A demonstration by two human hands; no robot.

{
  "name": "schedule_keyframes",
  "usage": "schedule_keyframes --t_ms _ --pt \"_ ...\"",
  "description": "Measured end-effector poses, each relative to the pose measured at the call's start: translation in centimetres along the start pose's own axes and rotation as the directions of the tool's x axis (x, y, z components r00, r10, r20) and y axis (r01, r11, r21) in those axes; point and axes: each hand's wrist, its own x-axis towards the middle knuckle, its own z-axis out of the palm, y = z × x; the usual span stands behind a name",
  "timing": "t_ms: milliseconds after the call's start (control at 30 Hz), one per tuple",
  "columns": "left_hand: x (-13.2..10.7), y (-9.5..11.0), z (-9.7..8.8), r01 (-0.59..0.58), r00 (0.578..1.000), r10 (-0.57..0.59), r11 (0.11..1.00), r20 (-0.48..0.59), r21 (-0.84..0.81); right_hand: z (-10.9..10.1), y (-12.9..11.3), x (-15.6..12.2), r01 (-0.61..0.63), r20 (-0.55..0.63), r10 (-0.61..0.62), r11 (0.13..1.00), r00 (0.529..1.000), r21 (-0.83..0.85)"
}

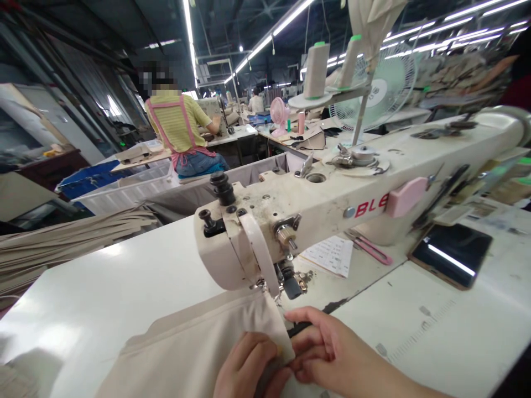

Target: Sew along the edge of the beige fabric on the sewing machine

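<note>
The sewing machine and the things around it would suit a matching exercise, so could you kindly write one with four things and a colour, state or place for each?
1. Cloth
2. Small fan
3. Thread cones
4. Paper sheet

A. Printed, seen below the arm of the sewing machine
B. Green-tipped, on a stand
C. Beige, touched by the left hand
D. Pink, beyond the machine

Pairs: 1-C, 2-D, 3-B, 4-A

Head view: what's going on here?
A person at a sewing machine handles beige cloth. The left hand grips its near edge; the right hand has its fingertips at the edge beside it. The cloth lies on the white table, reaching the machine's needle end. Beyond, a co-worker faces away.
</note>
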Motion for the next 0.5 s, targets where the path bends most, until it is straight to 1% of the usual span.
schedule_keyframes --t_ms 67,133,233,300,367,500 --pt "0.11 -0.13 -0.34 0.067 0.998 -0.066 0.997 0.022 -0.043 0.01 0.57 0.39 0.026 0.001 -0.026 0.999 1.000 -0.037" --pt "0.22 -0.22 -0.64 0.127 0.991 -0.123 0.989 0.044 -0.081 0.02 0.97 0.66 0.031 -0.006 -0.031 0.999 1.000 -0.031" --pt "0.34 -0.32 -0.81 0.184 0.982 -0.176 0.974 0.073 -0.133 0.10 1.04 0.86 0.035 -0.017 -0.035 0.999 0.999 -0.028" --pt "0.46 -0.37 -0.71 0.184 0.982 -0.177 0.968 0.058 -0.170 0.20 0.89 0.96 0.049 -0.010 -0.050 0.998 0.999 -0.043" --pt "0.62 -0.38 -0.51 0.160 0.987 -0.152 0.969 0.061 -0.189 0.32 0.78 1.08 0.070 -0.006 -0.071 0.995 0.997 -0.070" --pt "0.89 -0.27 -0.31 0.110 0.985 -0.090 0.985 0.151 -0.136 0.51 0.81 1.09 0.089 -0.036 -0.093 0.991 0.995 -0.099"
